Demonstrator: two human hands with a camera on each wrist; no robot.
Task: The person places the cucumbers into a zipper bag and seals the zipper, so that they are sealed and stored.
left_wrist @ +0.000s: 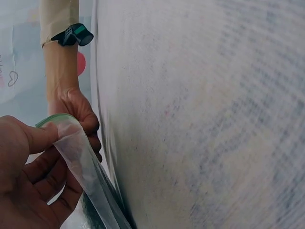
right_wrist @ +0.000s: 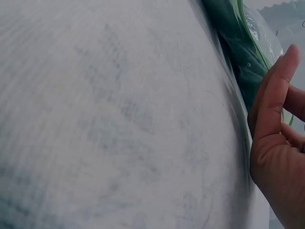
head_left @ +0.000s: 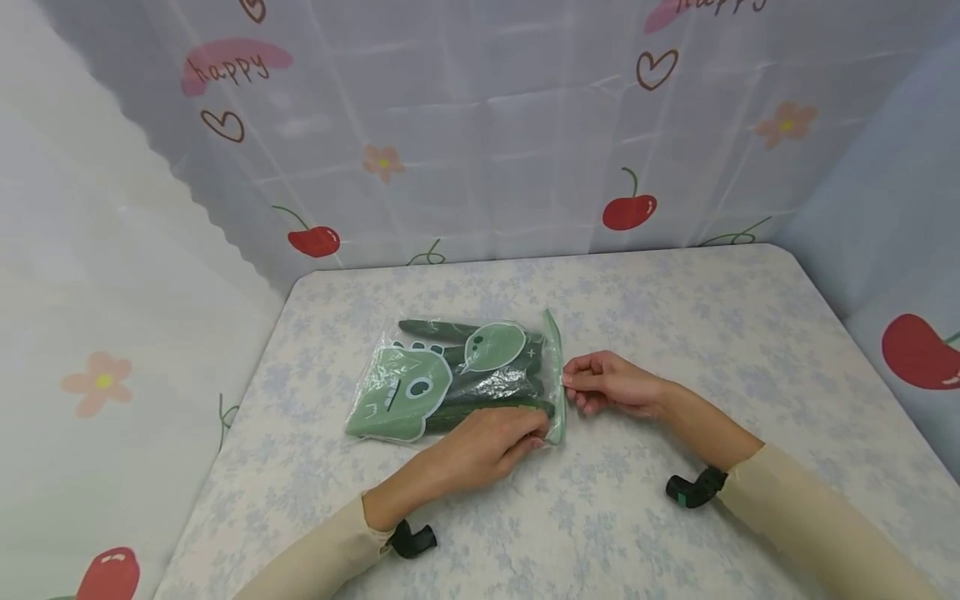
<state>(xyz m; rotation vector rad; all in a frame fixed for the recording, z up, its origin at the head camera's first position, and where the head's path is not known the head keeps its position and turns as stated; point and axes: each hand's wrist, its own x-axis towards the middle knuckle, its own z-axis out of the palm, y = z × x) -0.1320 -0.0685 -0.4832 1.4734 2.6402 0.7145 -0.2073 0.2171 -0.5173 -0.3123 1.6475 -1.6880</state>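
Note:
A clear zip bag (head_left: pixel 401 392) with a green cartoon dinosaur print lies flat on the table, its pale green zip edge turned to the right. Through the plastic show several long dark green cucumbers (head_left: pixel 433 330). At the near end of the zip edge, my left hand (head_left: pixel 491 446) pinches the bag; the left wrist view has its thumb (left_wrist: pixel 43 138) and fingers on the lip of the plastic. My right hand (head_left: pixel 611 383) pinches the middle of the same edge between thumb and fingertips. In the right wrist view the right hand (right_wrist: pixel 276 124) partly covers the zip edge.
The bag lies on a table (head_left: pixel 712 333) covered with a pale, blue-flowered cloth. A curtain (head_left: pixel 495 125) with cherries, hearts and flowers hangs behind it and at both sides. Small black devices (head_left: pixel 693 490) are strapped to both wrists.

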